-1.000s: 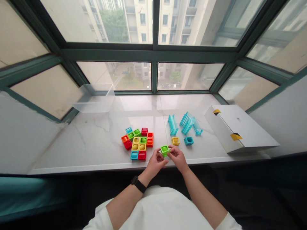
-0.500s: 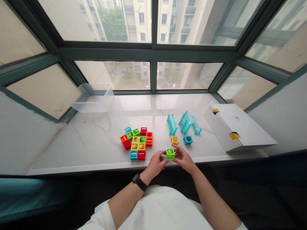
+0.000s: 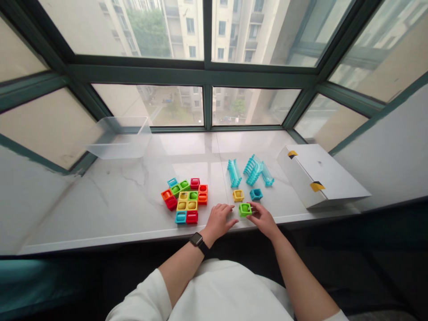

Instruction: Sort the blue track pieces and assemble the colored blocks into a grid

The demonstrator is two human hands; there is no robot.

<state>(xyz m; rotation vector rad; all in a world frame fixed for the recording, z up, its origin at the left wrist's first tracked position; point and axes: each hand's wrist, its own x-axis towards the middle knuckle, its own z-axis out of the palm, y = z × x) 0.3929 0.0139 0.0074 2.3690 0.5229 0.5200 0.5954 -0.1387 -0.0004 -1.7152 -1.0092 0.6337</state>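
Note:
A green toy block (image 3: 245, 210) with a round hollow is at the front of the ledge. My right hand (image 3: 262, 219) has its thumb and fingers on the block's right side. My left hand (image 3: 219, 220) is off to the block's left, fingers apart and holding nothing. Just behind the green block are a yellow block (image 3: 238, 195) and a blue block (image 3: 256, 194). To the left of my left hand, several red, orange, yellow, green and blue blocks (image 3: 187, 205) sit together in a cluster.
Clear blue track pieces (image 3: 253, 170) lie behind the loose blocks. A translucent plastic bin (image 3: 123, 145) stands at the back left, and a white box (image 3: 324, 176) with yellow-black tabs is on the right. Windows border the marble ledge (image 3: 110, 200) at the back.
My left hand has let go of the green block and is apart from it. The block has shifted slightly right with my right hand. The camera view has turned a little right.

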